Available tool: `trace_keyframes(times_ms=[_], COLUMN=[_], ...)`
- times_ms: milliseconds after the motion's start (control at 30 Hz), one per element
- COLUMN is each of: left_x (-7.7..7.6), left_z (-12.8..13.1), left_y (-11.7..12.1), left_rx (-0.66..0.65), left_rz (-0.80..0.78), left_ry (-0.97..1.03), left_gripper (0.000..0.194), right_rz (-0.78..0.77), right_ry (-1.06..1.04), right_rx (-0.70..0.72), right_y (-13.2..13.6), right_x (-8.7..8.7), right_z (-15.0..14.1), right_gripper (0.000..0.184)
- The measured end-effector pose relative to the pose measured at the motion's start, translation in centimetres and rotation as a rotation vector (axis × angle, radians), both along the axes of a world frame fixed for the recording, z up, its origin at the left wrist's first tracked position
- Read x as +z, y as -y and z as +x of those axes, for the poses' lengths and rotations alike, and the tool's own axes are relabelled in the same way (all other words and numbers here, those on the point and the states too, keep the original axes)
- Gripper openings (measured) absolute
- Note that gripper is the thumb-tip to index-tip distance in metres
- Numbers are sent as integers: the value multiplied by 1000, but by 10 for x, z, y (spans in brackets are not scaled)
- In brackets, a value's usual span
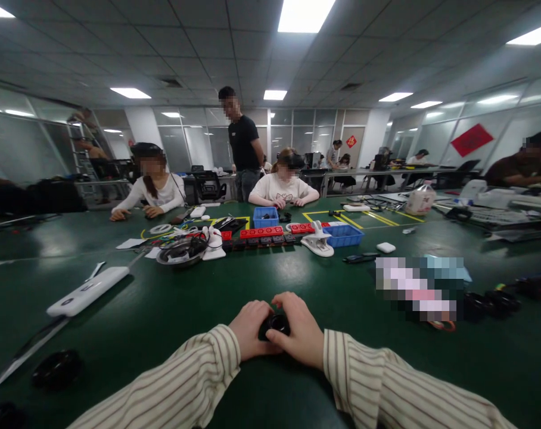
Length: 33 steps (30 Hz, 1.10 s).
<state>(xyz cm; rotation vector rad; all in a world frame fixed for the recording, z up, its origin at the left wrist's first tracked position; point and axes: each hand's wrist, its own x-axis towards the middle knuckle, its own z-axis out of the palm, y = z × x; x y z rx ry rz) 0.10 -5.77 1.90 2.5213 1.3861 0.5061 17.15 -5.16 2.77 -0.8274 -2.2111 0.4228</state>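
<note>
A small glossy black round object (279, 323) is held low over the green table (217, 292), near the front. Its exact kind does not show. My left hand (252, 329) curls around its left side, with its fingers partly hidden behind it. From the right, my right hand (301, 328) grips the same object, thumb across its front and index finger arched over the far side. Whether the object touches the table is hidden by my hands. Similar dark round pieces (58, 369) lie at the lower left.
Across the middle stand red power strips (261, 232), white clips (318, 239), a metal bowl (181, 253) with cables, and blue bins (342, 235). A white long-bodied device (89, 290) lies left. Black coiled parts (489, 304) lie right. Two people sit opposite; another stands.
</note>
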Motion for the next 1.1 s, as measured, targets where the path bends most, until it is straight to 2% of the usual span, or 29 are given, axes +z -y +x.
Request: trace_keyframes(times_ms=[200,433,533,700,833,900,1100], left_x=[-1,-2,-4,-5,-3,-2,-1], left_z=[0,0,-2,-1,1,1,2], left_y=[0,-2,-3,-3,-1,-1,-3], left_rx=[-20,-48,-64,-19,24,25,-3], left_rz=[13,12,8,0,-20,-16,-4], left_ry=[-17,0,9,64,67,36,-1], left_gripper=[37,28,32,52,62,59,36], right_rz=[6,157,187,121,92,94,102], right_ry=[96,3,1,-34,-32,29,161], right_rx=[27,306,354,222,64,24,8], right_y=[7,6,7,3,-1,-1,5], right_x=[4,7,11,8,1,-1,5], right_z=[-4,-1,0,2,2,0,-3], right_gripper=[17,28,29,30,41,41,18])
